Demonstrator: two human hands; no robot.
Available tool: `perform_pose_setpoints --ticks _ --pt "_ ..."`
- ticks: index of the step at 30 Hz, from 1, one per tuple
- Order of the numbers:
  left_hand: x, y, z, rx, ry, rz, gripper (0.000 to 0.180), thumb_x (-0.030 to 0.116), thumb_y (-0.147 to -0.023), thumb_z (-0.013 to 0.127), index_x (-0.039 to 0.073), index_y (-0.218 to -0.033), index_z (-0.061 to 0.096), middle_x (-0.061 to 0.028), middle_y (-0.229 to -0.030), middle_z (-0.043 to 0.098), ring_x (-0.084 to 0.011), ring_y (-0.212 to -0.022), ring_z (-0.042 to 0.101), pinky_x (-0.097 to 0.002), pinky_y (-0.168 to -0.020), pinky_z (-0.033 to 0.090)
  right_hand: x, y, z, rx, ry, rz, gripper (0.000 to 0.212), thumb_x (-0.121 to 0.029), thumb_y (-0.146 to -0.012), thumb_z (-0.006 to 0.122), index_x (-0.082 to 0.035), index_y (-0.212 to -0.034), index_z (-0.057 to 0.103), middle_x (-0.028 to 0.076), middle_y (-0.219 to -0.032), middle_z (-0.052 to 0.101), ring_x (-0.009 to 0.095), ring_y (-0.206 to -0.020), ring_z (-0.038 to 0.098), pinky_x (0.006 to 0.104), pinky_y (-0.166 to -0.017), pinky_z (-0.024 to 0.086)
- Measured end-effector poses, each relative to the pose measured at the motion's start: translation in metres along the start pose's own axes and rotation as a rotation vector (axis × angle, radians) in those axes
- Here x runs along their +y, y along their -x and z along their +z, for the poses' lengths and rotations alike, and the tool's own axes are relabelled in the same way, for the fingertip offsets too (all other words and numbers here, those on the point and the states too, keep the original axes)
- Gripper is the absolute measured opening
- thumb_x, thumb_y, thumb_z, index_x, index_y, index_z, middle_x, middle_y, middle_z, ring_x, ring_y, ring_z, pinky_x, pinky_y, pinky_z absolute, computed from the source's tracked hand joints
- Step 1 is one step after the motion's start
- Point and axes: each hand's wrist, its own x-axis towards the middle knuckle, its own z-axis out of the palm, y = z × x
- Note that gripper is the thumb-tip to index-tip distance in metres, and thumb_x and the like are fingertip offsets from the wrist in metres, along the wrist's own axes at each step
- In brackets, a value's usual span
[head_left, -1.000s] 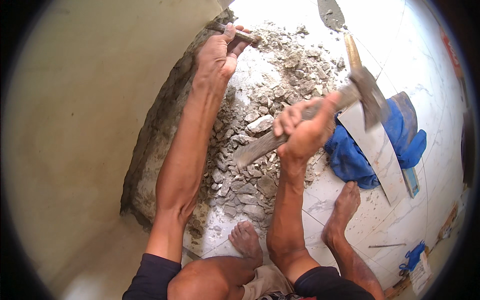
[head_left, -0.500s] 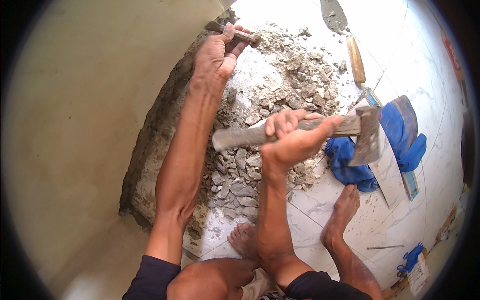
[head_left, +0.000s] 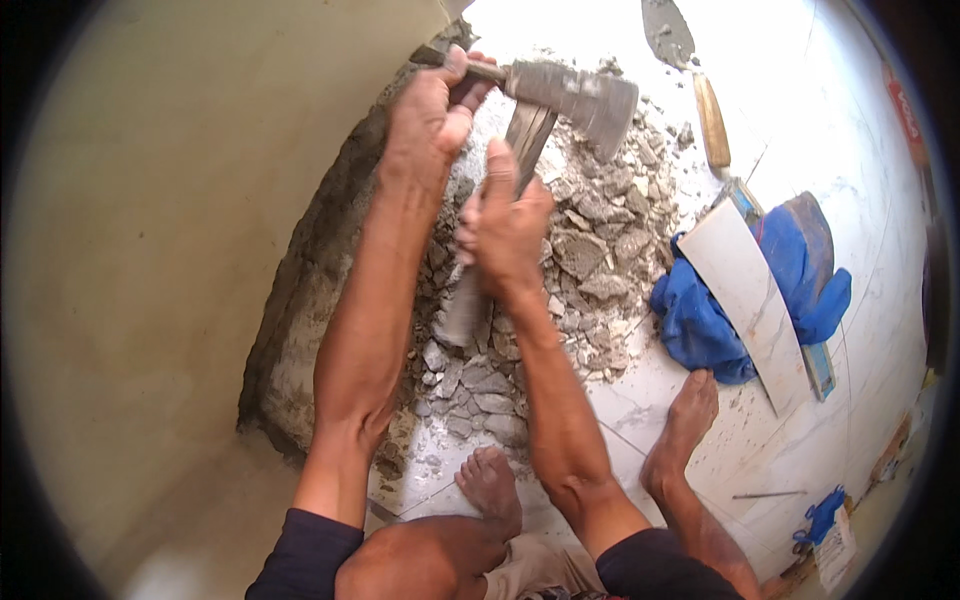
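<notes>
My left hand (head_left: 436, 112) is closed around a short metal chisel (head_left: 486, 72), held against the broken lower edge of the wall (head_left: 340, 185). In my right hand (head_left: 505, 228) is a hatchet (head_left: 585, 95) with a worn wooden handle, gripped at mid-handle. Its blunt back meets the struck end of the chisel, while the blade points right. Grey rubble (head_left: 600, 245) lies in a heap below and beside both hands. Where the chisel's tip touches the wall is partly hidden by my left hand.
A trowel (head_left: 712, 120) with a wooden handle lies on the tiled floor at far right. Nearer are a blue cloth (head_left: 700, 325) and a cut strip of white tile (head_left: 750, 300). A thin rod (head_left: 768, 494) and blue-handled scissors (head_left: 822, 515) lie lower right. My feet flank the rubble's near end.
My right hand has swung the hatchet up and left, from over the blue cloth to the end of the chisel. My left hand and the chisel have stayed nearly in place.
</notes>
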Motion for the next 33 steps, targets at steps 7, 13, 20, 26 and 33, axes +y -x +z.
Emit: perform_pose_setpoints --ticks 7,13,20,26,33 --pt "0.006 0.001 0.002 0.024 -0.003 0.002 0.027 0.004 -0.090 0.064 -0.008 -0.111 0.053 -0.0209 -0.100 0.064 -0.0331 -0.091 0.066 -0.0467 -0.090 0.057 -0.010 -0.002 -0.041 0.034 -0.391 -0.286 0.043 -0.046 -0.102 0.043 -0.012 -0.074 0.044 0.001 -0.054 0.046 0.008 -0.039 0.044 0.0245 -0.032 0.040" --pt "0.010 -0.002 -0.009 0.085 0.051 -0.019 0.029 0.003 -0.089 0.066 -0.007 -0.112 0.052 -0.0215 -0.101 0.065 -0.0336 -0.093 0.066 -0.0473 -0.091 0.057 -0.014 -0.009 -0.032 -0.008 0.133 -0.223 0.050 -0.048 -0.101 0.045 -0.010 -0.069 0.046 -0.006 -0.047 0.041 0.007 -0.033 0.043 0.0252 -0.024 0.034" --pt "0.006 -0.002 0.000 0.109 0.068 -0.022 0.030 0.003 -0.089 0.066 -0.008 -0.112 0.052 -0.0220 -0.101 0.064 -0.0338 -0.092 0.066 -0.0484 -0.091 0.057 0.017 -0.023 -0.007 -0.054 0.189 -0.088 0.037 -0.037 -0.102 0.047 -0.007 -0.082 0.053 0.000 -0.057 0.048 0.009 -0.038 0.042 0.0273 -0.032 0.038" --pt "0.011 0.006 0.009 0.055 0.079 -0.014 0.026 0.001 -0.090 0.064 -0.007 -0.111 0.051 -0.0232 -0.100 0.064 -0.0332 -0.090 0.066 -0.0485 -0.089 0.058 0.003 -0.025 -0.037 -0.360 -0.464 -0.581 0.041 -0.043 -0.101 0.049 -0.006 -0.082 0.053 -0.001 -0.052 0.047 0.009 -0.036 0.044 0.0247 -0.032 0.041" --pt "0.016 -0.006 -0.002 0.105 0.150 -0.045 0.027 -0.003 -0.088 0.064 -0.007 -0.111 0.051 -0.0207 -0.101 0.062 -0.0303 -0.091 0.066 -0.0460 -0.091 0.059 -0.033 0.002 -0.013 -0.006 0.061 -0.275 0.049 -0.049 -0.101 0.043 -0.011 -0.070 0.041 -0.004 -0.049 0.040 0.007 -0.035 0.041 0.0248 -0.026 0.035"
